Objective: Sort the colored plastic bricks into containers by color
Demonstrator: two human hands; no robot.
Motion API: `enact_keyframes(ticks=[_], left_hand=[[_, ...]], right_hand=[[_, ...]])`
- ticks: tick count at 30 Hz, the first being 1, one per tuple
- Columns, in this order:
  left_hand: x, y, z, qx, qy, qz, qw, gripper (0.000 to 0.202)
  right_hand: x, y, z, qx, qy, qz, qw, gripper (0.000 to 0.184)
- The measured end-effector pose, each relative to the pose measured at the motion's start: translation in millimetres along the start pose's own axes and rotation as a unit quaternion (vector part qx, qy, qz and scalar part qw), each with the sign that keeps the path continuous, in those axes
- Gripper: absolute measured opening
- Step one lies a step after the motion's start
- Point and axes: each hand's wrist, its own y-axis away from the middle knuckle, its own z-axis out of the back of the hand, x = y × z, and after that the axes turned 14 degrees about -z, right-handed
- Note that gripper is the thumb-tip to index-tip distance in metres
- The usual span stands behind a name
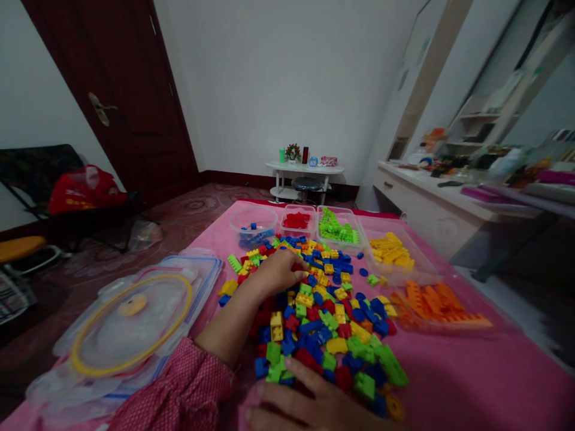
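Note:
A big pile of coloured plastic bricks (323,317) lies on the pink tablecloth (471,383). My left hand (276,270), in a pink sleeve, reaches over the pile's far left part with its fingers curled down into the bricks; what they pinch is hidden. Flat at the pile's near edge, my right hand (305,407) has its fingers stretched out and touches the nearest bricks. Behind the pile stand clear tubs: a round one with blue bricks (254,228), one with red bricks (297,220), one with green bricks (338,227), one with yellow bricks (392,251). A tub of orange bricks (435,304) is at the right.
Clear lids (130,317), one with a yellow ring, are stacked at the table's left. A white desk (426,203) with clutter runs along the right. A small white side table (305,170) stands by the far wall, and a dark chair with a red bag (81,188) by the door.

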Motion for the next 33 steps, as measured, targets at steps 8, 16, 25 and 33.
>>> enact_keyframes(ticks=[8, 16, 25, 33], left_hand=[[6.6, -0.2, -0.2, -0.003, 0.056, -0.012, 0.998, 0.027], [16.0, -2.6, -2.7, -0.026, 0.044, -0.008, 0.999, 0.027], [15.4, -1.9, -3.9, -0.035, 0.045, 0.011, 0.998, 0.023], [15.4, -3.3, -4.5, -0.034, 0.036, 0.008, 0.999, 0.022]], right_hand=[[-43.0, 7.8, 42.6, 0.074, 0.11, -0.112, 0.985, 0.021], [-105.2, -13.8, 37.1, 0.026, 0.103, -0.345, 0.932, 0.015], [-42.1, 77.3, 57.0, 0.007, 0.084, -0.421, 0.903, 0.078], [-23.8, 129.6, 20.8, -0.009, 0.065, -0.511, 0.857, 0.098]])
